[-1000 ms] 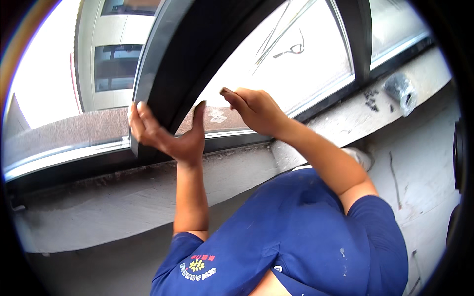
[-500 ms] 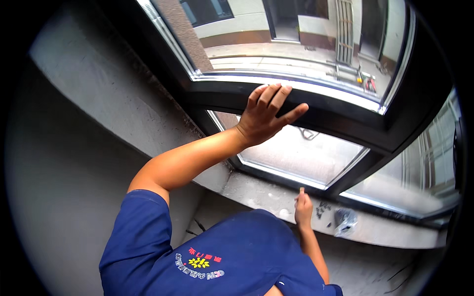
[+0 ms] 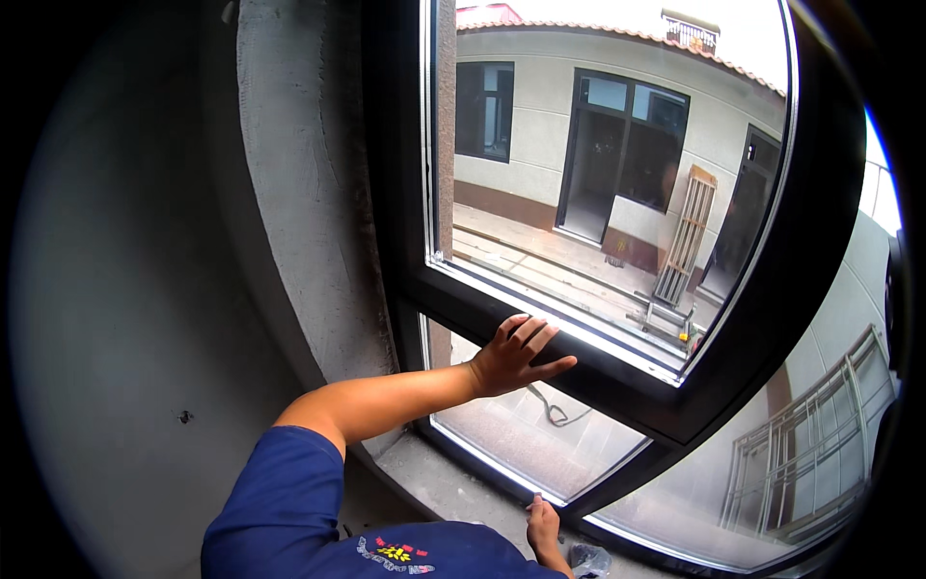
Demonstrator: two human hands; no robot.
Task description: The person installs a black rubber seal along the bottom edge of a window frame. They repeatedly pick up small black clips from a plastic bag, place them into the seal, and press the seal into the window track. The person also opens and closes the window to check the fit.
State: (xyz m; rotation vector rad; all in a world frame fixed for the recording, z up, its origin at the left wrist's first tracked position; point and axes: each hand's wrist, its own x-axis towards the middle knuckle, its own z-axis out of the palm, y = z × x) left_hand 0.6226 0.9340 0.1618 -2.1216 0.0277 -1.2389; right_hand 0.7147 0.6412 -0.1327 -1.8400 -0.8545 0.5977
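My left hand lies against the dark crossbar of a window frame, fingers spread, palm toward the frame and thumb pointing right. Above the crossbar is a large glass pane; a smaller lower pane sits beneath it. Lower down, my right hand is closed, one digit pointing up, close to the bottom rail of the frame over the grey sill. Whatever it may hold is too small to make out. A clear plastic bag with dark contents rests on the sill beside that hand.
A rough plaster reveal and a grey wall border the window on the left. Another glazed section continues to the right. Through the glass, a folded ladder leans outside near a building, and a metal rack stands farther right.
The view has tilted up, so more of the building outside shows and the sill sits lower. My left hand stays on the crossbar; my right hand remains closed by the bottom rail.
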